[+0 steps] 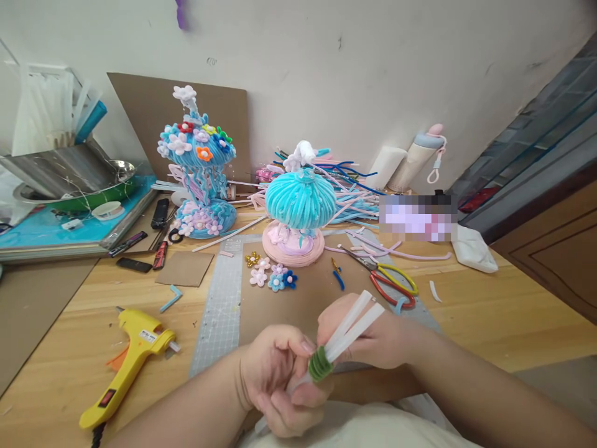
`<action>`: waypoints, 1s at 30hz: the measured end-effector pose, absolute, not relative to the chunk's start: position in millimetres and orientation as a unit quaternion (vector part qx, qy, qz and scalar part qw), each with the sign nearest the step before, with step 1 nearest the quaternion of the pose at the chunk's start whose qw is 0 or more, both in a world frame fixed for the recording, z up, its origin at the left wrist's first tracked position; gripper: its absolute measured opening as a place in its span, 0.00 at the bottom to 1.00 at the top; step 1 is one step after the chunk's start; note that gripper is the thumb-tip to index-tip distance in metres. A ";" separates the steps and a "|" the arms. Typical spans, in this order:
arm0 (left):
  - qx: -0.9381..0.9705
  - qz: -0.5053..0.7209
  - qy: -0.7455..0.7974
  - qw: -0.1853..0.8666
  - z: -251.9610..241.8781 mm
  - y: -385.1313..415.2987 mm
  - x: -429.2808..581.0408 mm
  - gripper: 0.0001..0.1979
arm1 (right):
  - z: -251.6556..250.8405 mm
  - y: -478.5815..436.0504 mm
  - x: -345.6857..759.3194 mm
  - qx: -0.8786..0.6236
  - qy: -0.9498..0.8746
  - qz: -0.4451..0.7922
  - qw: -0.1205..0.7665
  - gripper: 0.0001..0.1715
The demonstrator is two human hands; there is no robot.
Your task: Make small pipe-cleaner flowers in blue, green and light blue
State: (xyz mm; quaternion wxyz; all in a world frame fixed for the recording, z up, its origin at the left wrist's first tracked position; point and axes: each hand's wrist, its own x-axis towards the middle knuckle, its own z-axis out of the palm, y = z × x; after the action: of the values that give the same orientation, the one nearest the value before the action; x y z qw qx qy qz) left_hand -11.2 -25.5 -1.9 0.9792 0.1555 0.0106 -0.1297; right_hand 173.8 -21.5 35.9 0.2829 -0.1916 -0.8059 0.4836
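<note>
Two whitish translucent glue sticks (352,330) are held side by side in my left hand (284,379), slanting up to the right. Around them, by my left thumb, is a coil of fuzzy green pipe cleaner (320,364). My right hand (368,330) is closed just behind the sticks and near the coil; its fingertips are partly hidden, and I cannot make out what they grip. Beyond my hands, several small pipe-cleaner flowers (276,282) lie on brown cardboard (298,295), in front of a turquoise pipe-cleaner jellyfish (301,199) on a pink base.
A yellow glue gun (135,354) lies at the left. Scissors (394,283) with red and yellow handles lie at the right. A flower-covered jellyfish (198,155) stands at the back left, with loose pipe cleaners (354,202) along the wall. A metal pot (74,174) sits at the far left.
</note>
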 end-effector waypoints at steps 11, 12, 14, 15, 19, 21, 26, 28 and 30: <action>0.460 0.319 0.378 0.737 10.2 -21.5 0.5 0.17 | 28.5 -19.9 171.0 -0.460 -0.767 0.374 0.244 0.13; 0.471 0.325 0.401 0.715 9.1 -19.9 1.4 0.16 | 24.8 -19.2 170.0 -0.476 -0.767 0.357 0.242 0.13; 0.481 0.322 0.421 0.698 6.1 -17.1 2.5 0.15 | 18.2 -17.2 168.4 -0.493 -0.754 0.363 0.237 0.14; 0.482 0.320 0.423 0.698 4.6 -15.9 2.7 0.15 | 15.7 -16.0 168.1 -0.490 -0.746 0.385 0.236 0.15; 0.459 0.305 0.413 0.725 2.5 -12.7 2.9 0.15 | 10.5 -9.8 170.1 -0.430 -0.698 0.515 0.248 0.14; 0.442 0.301 0.406 0.741 2.8 -11.8 3.4 0.16 | 9.4 -7.4 172.2 -0.398 -0.680 0.558 0.261 0.13; 0.445 0.304 0.426 0.726 -0.2 -11.2 6.0 0.16 | 8.3 -9.0 172.9 -0.401 -0.673 0.561 0.267 0.13; 0.451 0.303 0.437 0.717 -2.3 -11.4 6.6 0.16 | 7.5 -11.6 171.4 -0.413 -0.676 0.549 0.266 0.13; 0.438 0.300 0.437 0.726 -3.5 -11.8 6.5 0.15 | 4.7 -13.1 170.3 -0.412 -0.674 0.546 0.279 0.14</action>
State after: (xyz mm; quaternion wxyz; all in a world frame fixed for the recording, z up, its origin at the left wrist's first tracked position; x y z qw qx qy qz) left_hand 6.5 -11.8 -3.5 0.7259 0.4382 0.4371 0.3001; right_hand 170.3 -13.1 4.7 0.2787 -0.4119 -0.6742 0.5459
